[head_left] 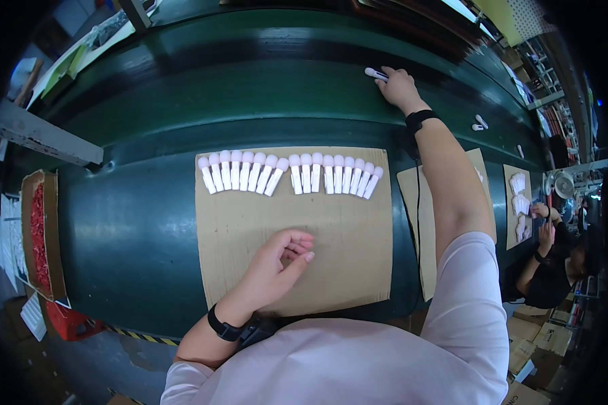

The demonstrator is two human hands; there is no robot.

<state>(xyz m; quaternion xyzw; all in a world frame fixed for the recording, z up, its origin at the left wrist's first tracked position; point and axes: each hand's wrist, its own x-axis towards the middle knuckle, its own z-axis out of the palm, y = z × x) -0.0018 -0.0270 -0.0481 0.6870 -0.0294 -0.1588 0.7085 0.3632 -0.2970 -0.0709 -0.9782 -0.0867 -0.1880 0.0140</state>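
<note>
Across the top of a brown cardboard sheet (294, 229) lies a row of small white sticks (304, 177) with pale pink rounded heads, split into two groups by a gap. My left hand (277, 263) hovers over the lower middle of the sheet, fingers loosely curled and thumb apart, with nothing in it. Far off to the upper right, my right hand (400, 88) reaches onto the green conveyor belt. Its fingers close on a single round-headed stick (373, 71), whose head points left. The stick's far end is partly hidden by the fingers.
A box of red pieces (40, 236) stands at the left. More loose sticks (479, 123) lie on the belt at right. A second cardboard sheet (412, 202) sits under my right arm. Beyond, another person's hands (544, 223) work beside a sheet holding similar pieces.
</note>
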